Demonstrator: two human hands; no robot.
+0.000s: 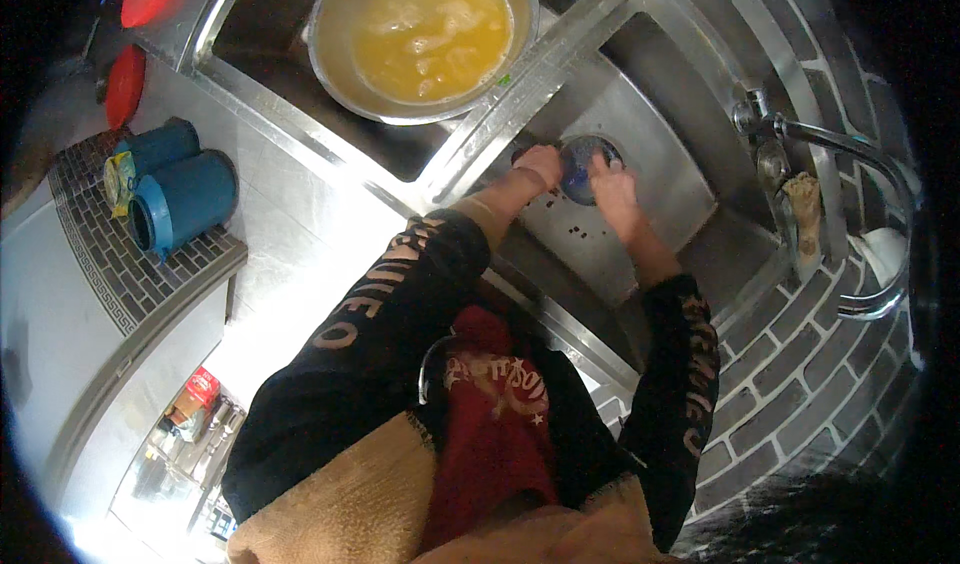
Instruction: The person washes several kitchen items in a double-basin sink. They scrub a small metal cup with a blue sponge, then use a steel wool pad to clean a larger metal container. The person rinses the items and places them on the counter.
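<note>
Both my hands are low in the right basin of a stainless steel sink [652, 106]. At the basin's bottom lies a round, dark bluish thing [579, 170]; whether it is a bowl or a drain part I cannot tell. My left hand [538, 166] is at its left side with the fingers bent, their grip partly hidden. Over its right side is my right hand [613, 181], fingers curled down, with something small and pale at the fingertips. Small dark bits [577, 231] lie on the basin floor near my hands.
A large metal bowl of cloudy yellow liquid [435, 31] stands in the left basin, past the steel divider [525, 87]. A curved chrome faucet [832, 137] is at the right by the brick-patterned wall. Blue plastic containers [187, 200] stand on the left.
</note>
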